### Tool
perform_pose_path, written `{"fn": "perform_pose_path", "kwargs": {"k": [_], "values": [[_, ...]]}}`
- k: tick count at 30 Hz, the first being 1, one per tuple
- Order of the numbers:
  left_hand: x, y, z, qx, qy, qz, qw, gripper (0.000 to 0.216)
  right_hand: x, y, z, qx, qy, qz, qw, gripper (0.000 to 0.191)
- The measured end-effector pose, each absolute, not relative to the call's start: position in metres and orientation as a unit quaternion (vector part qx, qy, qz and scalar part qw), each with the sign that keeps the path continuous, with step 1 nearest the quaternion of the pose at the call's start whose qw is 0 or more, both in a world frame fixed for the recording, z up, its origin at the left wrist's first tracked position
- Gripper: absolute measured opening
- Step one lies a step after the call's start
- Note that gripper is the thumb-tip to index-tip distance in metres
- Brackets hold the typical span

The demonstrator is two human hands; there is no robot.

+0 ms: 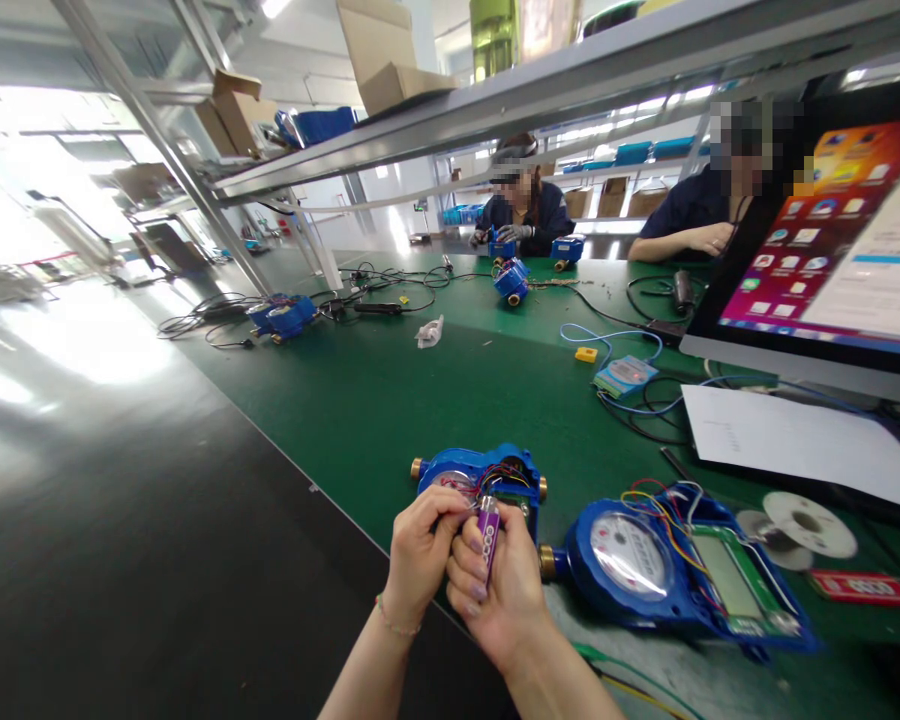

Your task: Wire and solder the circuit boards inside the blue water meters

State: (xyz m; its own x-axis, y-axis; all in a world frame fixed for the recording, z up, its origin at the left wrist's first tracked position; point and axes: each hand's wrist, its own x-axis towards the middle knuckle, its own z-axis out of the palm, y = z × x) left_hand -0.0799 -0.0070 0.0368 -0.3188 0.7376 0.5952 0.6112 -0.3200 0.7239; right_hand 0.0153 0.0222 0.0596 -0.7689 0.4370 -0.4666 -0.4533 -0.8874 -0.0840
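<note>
My right hand (506, 600) is closed round a purple cylinder that looks like a battery (488, 540), held upright with its silver end at the top. Beside it, my left hand (424, 545) is closed in a pinch near that silver end; what its fingertips hold is hidden. Just beyond both hands lies a blue water meter (506, 458) with brass ends, its housing open and thin coloured wires showing. My hands cover part of its dial and circuit board. A second open blue water meter (581, 545) lies to the right, with a round dial, a display board and loose wires.
A wire spool (832, 525) and a red packet (866, 588) lie at the right, below a paper sheet (795, 440) and a monitor (832, 230). More blue meters (285, 315) and cables are farther along the green table (330, 390). Two people sit across it, under an overhead shelf (435, 125).
</note>
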Motion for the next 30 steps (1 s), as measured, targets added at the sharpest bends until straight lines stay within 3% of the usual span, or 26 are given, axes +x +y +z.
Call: {"fn": "perform_pose_path", "kwargs": {"k": [19,22,24,27,30], "values": [[-0.08,-0.007,0.037,0.567,0.586,0.572,0.09,0.012,0.023,0.012,0.055,-0.275,-0.014,0.947,0.168,0.065],[-0.081,-0.006,0.036,0.56,0.587,0.574,0.111,0.011,0.038,0.007,0.055,-0.275,-0.103,0.939,0.182,0.067],[-0.08,-0.006,0.036,0.55,0.591,0.576,0.131,0.01,0.054,0.013,0.062,-0.293,-0.274,0.879,0.257,0.059],[-0.078,-0.005,0.037,0.528,0.601,0.577,0.165,0.01,0.077,0.039,0.081,-0.348,-0.592,0.607,0.4,0.03],[-0.075,-0.005,0.038,0.506,0.61,0.577,0.197,0.009,0.084,0.072,0.098,-0.375,-0.765,0.379,0.361,0.015]]}}
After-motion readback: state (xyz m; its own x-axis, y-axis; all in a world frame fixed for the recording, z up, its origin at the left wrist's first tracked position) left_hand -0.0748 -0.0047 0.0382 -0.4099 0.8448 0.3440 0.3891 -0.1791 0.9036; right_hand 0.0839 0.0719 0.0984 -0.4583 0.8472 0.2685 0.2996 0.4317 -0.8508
